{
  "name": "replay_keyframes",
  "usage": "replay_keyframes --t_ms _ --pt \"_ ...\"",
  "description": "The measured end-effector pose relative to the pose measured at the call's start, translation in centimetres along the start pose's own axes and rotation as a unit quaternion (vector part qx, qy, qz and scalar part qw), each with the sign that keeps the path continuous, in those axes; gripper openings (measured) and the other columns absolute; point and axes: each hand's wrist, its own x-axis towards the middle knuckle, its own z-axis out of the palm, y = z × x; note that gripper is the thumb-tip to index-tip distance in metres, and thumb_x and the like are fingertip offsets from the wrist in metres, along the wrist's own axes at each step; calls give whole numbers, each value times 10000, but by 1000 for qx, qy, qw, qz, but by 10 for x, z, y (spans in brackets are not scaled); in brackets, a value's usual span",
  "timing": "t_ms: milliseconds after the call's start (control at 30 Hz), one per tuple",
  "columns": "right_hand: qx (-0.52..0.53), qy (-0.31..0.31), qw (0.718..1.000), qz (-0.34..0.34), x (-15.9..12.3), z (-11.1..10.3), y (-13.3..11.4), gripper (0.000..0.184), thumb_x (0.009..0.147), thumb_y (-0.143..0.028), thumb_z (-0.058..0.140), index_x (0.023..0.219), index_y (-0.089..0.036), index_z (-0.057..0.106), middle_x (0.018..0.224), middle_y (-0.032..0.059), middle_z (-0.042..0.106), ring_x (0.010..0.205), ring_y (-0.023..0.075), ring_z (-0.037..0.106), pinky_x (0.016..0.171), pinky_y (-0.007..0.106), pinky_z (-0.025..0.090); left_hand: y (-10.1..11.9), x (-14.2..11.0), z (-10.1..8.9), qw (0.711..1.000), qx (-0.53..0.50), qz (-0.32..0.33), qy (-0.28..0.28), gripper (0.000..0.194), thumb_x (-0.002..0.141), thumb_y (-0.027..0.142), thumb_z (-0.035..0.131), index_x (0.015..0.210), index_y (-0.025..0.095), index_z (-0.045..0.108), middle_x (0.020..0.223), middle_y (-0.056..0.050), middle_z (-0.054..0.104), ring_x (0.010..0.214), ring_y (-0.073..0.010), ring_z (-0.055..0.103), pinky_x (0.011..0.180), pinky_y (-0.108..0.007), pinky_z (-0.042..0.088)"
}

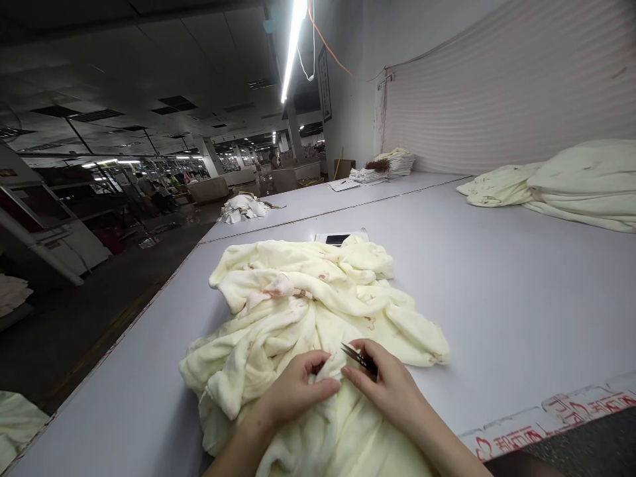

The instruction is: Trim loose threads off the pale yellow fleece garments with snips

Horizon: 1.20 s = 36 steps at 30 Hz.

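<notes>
Fabric (pixel 298 311) on table (pixel 511 291)

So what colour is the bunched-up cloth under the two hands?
Pale yellow cloth, with a few small pinkish-brown marks, seen in the head view.

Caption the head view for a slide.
Left hand gripping pale yellow fabric, right hand holding dark snips, at a table.

Soft, matt, rumpled cloth in the pale yellow fabric (pixel 308 311); smooth, low-sheen surface on the counter (pixel 497 278); dark, metal-looking blades on the snips (pixel 360 359).
</notes>
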Motion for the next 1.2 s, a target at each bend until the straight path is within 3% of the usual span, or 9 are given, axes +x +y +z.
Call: replay_keyframes --t_ms 133,200,467,600,700,867,1000,1133,1200 --pt "-22 -23 999 -17 -5 -1 3 142 733 -121 442 769 -223 535 728 -24 595 670 157 539 597 259 407 -15 -8 12 923 232 164 259 119 753 93 490 764 211 475 726 14 471 680 -153 457 648 -272 374" --pt "-17 -37 999 -16 -11 -5 1 162 734 -119 465 814 -230 553 773 -21 611 695 160 546 618 265 408 -24 -12 13 888 265 240 289 196 731 39 463 779 224 418 740 14 434 688 -154 449 650 -268 380" --pt "22 -44 996 -70 -19 -9 -17 201 882 -333 491 976 -266 655 903 29 644 789 184 607 688 284 460 -28 -15 11 901 230 261 260 226 702 27 491 778 226 418 923 -41 540 892 -200 532 778 -317 425" --pt "31 19 998 -44 -20 -6 -5 242 900 -364 451 923 -249 662 869 36 652 778 189 605 669 288 457 -12 -15 -9 958 4 154 242 147 701 102 519 709 212 422 1226 -81 558 1147 -254 494 939 -379 387" --pt "90 74 993 20 -23 -13 11 271 892 -438 455 950 -239 630 885 32 649 781 186 593 618 264 447 -2 -13 -31 943 -163 119 264 64 726 183 479 744 220 432 891 -31 658 935 -224 586 856 -373 437" --pt "196 86 973 85 -27 -18 14 325 905 -488 412 879 -212 582 732 -10 568 629 140 529 536 232 411 4 5 -8 977 159 76 120 399 682 299 642 1072 236 593 731 0 588 725 -213 561 760 -360 442" --pt "212 94 970 73 -37 -17 9 302 912 -472 400 936 -218 562 779 -5 582 663 141 541 556 228 415 7 20 21 938 329 100 41 148 714 212 583 840 216 660 904 -74 619 854 -253 574 823 -387 420" --pt "162 78 980 88 -53 -17 24 293 875 -468 473 1010 -220 550 738 -14 569 705 164 543 622 253 426 8 17 -17 987 64 107 99 69 753 247 535 737 194 575 1194 -97 574 1077 -268 533 962 -408 368" --pt "165 35 981 94 -56 -16 32 291 849 -463 517 994 -216 567 680 -29 538 670 161 520 610 256 416 11 10 -43 986 -67 103 110 121 766 301 494 738 196 545 919 -62 656 871 -227 595 952 -427 380"
